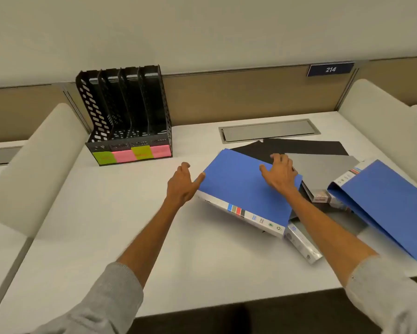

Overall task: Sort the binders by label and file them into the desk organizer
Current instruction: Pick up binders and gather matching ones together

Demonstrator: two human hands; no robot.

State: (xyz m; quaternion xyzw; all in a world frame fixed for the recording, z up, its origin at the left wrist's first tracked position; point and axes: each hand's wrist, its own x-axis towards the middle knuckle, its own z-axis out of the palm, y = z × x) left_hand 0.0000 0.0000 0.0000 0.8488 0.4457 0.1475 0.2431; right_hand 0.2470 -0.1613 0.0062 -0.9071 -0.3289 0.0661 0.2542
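A blue binder with a white spine lies on top of a loose pile right of centre on the white desk. My left hand touches its left corner with the thumb, fingers relaxed. My right hand rests flat on its far right part with fingers spread. Under it lie black binders and a grey binder. A second blue binder lies at the right edge. The black desk organizer stands at the back left, its slots hold nothing, and green and pink sticky labels line its front.
A metal cable hatch is set into the desk behind the pile. Cushioned white dividers flank the desk on the left and right. A partition with a "214" sign runs along the back.
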